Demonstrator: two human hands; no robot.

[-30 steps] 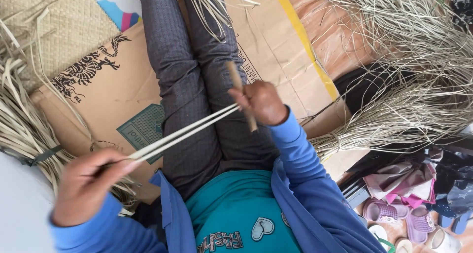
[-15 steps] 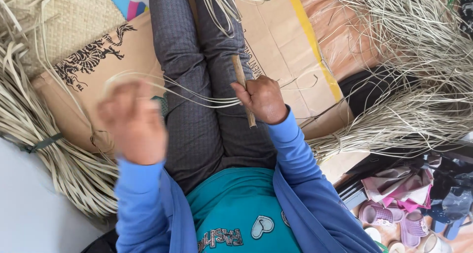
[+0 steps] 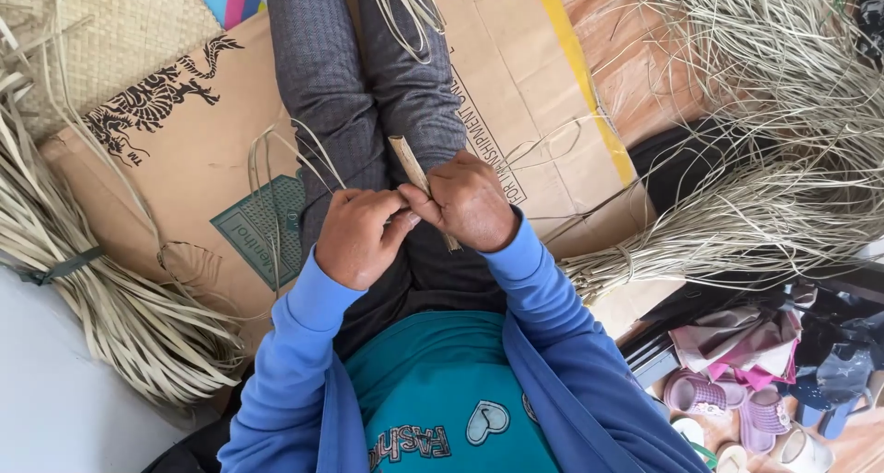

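I sit with my legs in grey trousers [image 3: 368, 77] stretched out over flattened cardboard [image 3: 193, 160]. My right hand [image 3: 470, 201] grips a short wooden stick [image 3: 405, 160] that points away along my leg. My left hand [image 3: 359, 233] has its fingers closed on thin pale straw strips [image 3: 267, 174] right beside the stick. Both hands touch over my lap. The strips loop out to the left across the cardboard.
A tied bundle of flat pale reeds [image 3: 83, 280] lies at my left. A loose heap of thinner straw [image 3: 783, 160] spreads at the right. A woven mat [image 3: 101, 31] sits top left. Small purple sandals [image 3: 709, 399] and cloth [image 3: 746, 339] lie at bottom right.
My left hand, stretched far left pulling the strips taut a second ago, has swung back to meet my right hand. The strips now hang slack in loops.
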